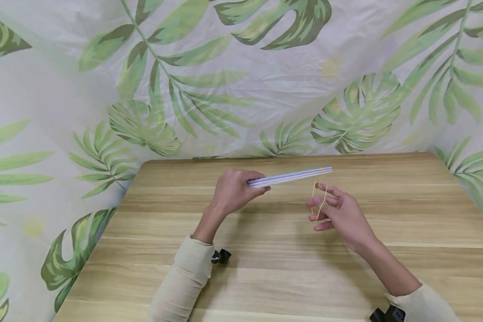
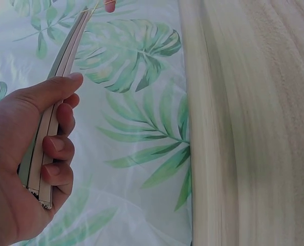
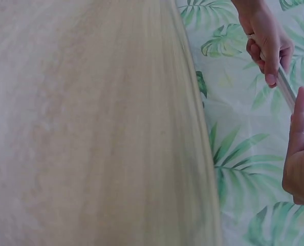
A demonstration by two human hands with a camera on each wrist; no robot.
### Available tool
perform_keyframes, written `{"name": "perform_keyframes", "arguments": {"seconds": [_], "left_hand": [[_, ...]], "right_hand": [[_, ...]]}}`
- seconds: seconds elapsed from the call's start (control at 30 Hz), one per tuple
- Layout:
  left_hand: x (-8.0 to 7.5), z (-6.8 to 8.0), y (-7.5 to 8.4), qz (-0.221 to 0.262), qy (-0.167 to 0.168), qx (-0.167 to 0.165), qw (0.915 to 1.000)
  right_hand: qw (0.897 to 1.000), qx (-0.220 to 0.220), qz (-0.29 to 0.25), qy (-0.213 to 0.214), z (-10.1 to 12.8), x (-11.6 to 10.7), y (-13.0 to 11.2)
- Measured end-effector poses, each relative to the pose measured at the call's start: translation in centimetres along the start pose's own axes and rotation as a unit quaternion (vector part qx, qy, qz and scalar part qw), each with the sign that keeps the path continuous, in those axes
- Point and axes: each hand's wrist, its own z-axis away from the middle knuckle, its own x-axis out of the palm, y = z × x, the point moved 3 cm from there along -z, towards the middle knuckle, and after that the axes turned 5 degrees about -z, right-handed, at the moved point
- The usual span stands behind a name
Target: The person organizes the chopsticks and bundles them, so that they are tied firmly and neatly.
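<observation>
My left hand [image 1: 235, 190] grips a bundle of slim pastel chopsticks [image 1: 285, 177] by one end, thumb along one side and fingers curled round the other. The bundle points right, held above the table. A thin yellow rubber band [image 1: 325, 197] loops round its far end and stretches down over the fingers of my right hand [image 1: 346, 217]. Those fingers are spread inside the loop, just below the bundle's tip. In the left wrist view, the squared near ends of the chopsticks [image 2: 45, 189] show by the palm. The right wrist view catches my right hand [image 3: 300, 159] partly, its fingers extended.
A wood-grain table [image 1: 265, 277] lies under both hands. Behind it hangs a white cloth [image 1: 281, 89] printed with green leaves, which also covers the sides. Small black wrist devices sit at the left cuff [image 1: 221, 256] and the right cuff [image 1: 388, 314].
</observation>
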Motion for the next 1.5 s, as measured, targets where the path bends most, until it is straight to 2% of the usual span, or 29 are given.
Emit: {"name": "perform_keyframes", "arguments": {"seconds": [0.3, 0.43, 0.53, 0.73, 0.97, 1.13, 1.37, 1.5], "left_hand": [[-0.1, 0.1, -0.1, 0.019, -0.012, 0.026, 0.9994], [-0.5, 0.1, -0.2, 0.036, -0.023, 0.041, 0.9982], [-0.7, 0.1, -0.3, 0.047, -0.030, 0.043, 0.9975], [-0.7, 0.1, -0.3, 0.040, -0.049, 0.056, 0.9964], [-0.5, 0.1, -0.3, 0.020, -0.071, 0.058, 0.9956], [-0.4, 0.1, -0.1, 0.009, -0.084, 0.067, 0.9942], [-0.1, 0.1, 0.0, 0.016, -0.079, 0.070, 0.9943], [0.0, 0.1, 0.1, 0.021, -0.071, 0.075, 0.9945]], "right_hand": [[0.996, 0.055, -0.055, -0.043, -0.7, -0.4, 1.5], [0.994, 0.055, -0.088, -0.046, -0.8, -1.3, 1.1], [0.994, 0.051, -0.092, -0.037, -0.9, -2.0, 0.7], [0.995, 0.054, -0.082, -0.021, -0.9, -2.3, 0.3], [1.000, -0.003, -0.025, -0.009, -0.8, -2.5, 0.0], [1.000, -0.019, -0.013, -0.007, -0.8, -2.2, -0.1], [0.999, -0.035, -0.016, -0.002, -0.7, -1.7, 0.0], [0.999, -0.038, 0.005, 0.003, -0.7, -1.5, 0.0]]}}
